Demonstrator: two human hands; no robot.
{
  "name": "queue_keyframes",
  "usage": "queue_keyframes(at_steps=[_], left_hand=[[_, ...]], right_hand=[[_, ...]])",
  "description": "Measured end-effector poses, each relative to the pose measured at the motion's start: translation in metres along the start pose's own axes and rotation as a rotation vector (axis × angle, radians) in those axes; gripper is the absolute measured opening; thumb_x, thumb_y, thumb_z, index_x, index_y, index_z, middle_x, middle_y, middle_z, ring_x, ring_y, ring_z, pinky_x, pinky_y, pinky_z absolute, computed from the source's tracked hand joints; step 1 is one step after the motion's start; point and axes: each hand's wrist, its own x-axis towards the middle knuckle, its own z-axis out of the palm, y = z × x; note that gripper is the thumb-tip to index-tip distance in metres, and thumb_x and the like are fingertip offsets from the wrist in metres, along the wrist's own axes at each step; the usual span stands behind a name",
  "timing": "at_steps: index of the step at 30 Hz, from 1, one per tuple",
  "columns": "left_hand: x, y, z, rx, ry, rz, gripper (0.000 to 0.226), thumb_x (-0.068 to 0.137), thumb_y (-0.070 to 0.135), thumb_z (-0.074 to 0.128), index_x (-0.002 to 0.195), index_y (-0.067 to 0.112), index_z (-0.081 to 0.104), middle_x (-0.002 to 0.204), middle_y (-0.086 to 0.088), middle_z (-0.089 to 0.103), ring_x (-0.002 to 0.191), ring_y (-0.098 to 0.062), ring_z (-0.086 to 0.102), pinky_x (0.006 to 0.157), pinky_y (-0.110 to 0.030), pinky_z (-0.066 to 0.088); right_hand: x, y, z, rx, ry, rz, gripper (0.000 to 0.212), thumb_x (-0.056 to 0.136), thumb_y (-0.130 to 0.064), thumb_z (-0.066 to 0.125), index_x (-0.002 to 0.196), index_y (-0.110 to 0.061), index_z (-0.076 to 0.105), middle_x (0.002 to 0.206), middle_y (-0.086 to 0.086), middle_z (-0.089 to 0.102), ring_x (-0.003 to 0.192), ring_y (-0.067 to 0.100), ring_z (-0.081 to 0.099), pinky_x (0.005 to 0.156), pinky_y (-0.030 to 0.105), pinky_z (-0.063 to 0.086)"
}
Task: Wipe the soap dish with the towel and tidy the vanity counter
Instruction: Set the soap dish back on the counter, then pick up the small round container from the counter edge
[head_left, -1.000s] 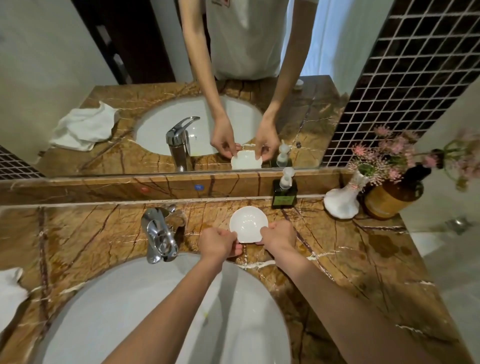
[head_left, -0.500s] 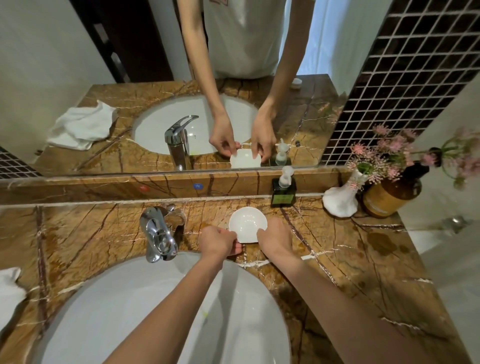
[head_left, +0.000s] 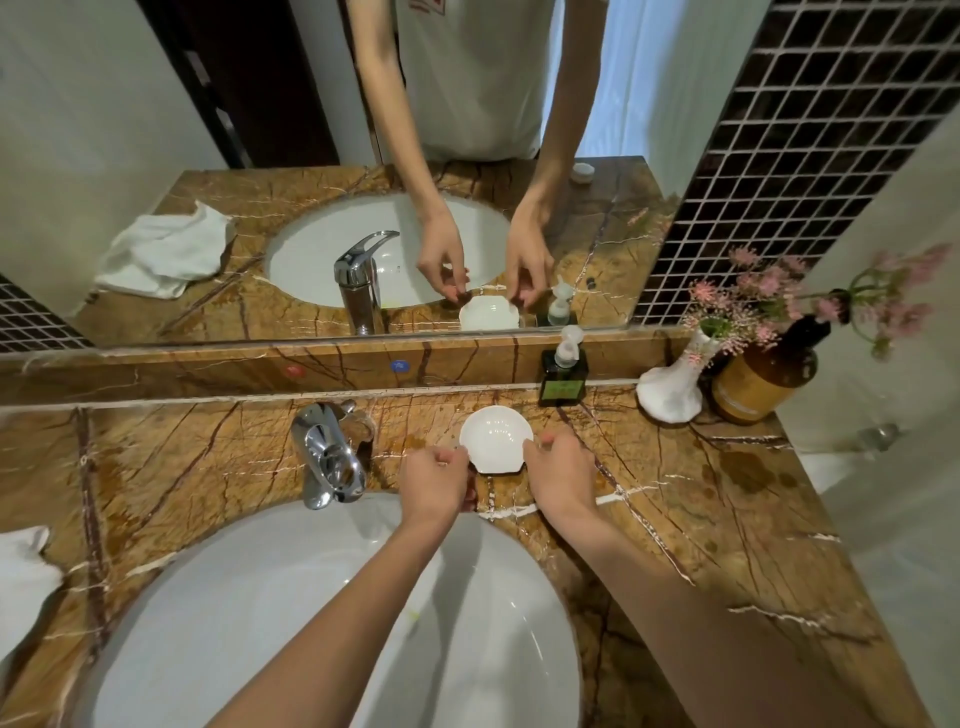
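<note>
The white shell-shaped soap dish (head_left: 496, 439) rests on the brown marble counter (head_left: 701, 499), behind the basin and right of the tap. My left hand (head_left: 435, 480) has its fingertips pinched on the dish's near-left rim. My right hand (head_left: 562, 470) pinches the near-right rim. The mirror shows both sets of fingers curled at the dish's corners. The white towel (head_left: 23, 577) lies crumpled at the far left edge of the counter, apart from both hands.
A chrome tap (head_left: 330, 452) stands left of the dish, over the white basin (head_left: 260, 623). A dark soap pump bottle (head_left: 563, 376) is just behind the dish. A white vase (head_left: 670, 392) of pink flowers and a brown jar (head_left: 756, 382) stand at the back right.
The dish stays in the same spot. My right hand has shifted slightly to the dish's right rim and my left hand's fingers have closed in on the left rim.
</note>
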Motion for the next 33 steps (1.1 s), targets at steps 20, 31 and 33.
queue_keyframes(at_steps=[20,31,33], left_hand=[[-0.150,-0.052,0.011,0.959,-0.230,0.795,0.055,0.089,0.042,0.043,0.139,0.021,0.040,0.149,-0.014,0.038,0.135,-0.031,0.033,0.107,-0.043,0.027],[-0.268,-0.071,0.040,0.998,-0.200,0.754,0.055,0.086,0.042,0.044,0.134,0.016,0.045,0.139,-0.020,0.048,0.125,-0.039,0.044,0.102,-0.048,0.036],[-0.285,-0.076,0.043,0.997,-0.215,0.760,0.055,0.086,0.042,0.046,0.134,0.016,0.045,0.138,-0.019,0.049,0.124,-0.038,0.045,0.101,-0.048,0.038]], right_hand=[[-0.147,0.101,-0.088,-0.551,-0.069,-0.628,0.053,0.094,-0.028,0.053,0.142,-0.018,0.033,0.154,0.016,0.030,0.144,0.028,0.022,0.117,0.038,0.015],[-0.214,0.186,-0.163,-0.500,-0.108,-0.635,0.051,0.092,-0.027,0.057,0.140,-0.018,0.041,0.146,0.012,0.042,0.133,0.029,0.039,0.110,0.044,0.035],[-0.227,0.199,-0.172,-0.489,-0.099,-0.642,0.042,0.092,-0.025,0.058,0.132,-0.016,0.049,0.138,0.011,0.048,0.123,0.028,0.047,0.102,0.042,0.041]])
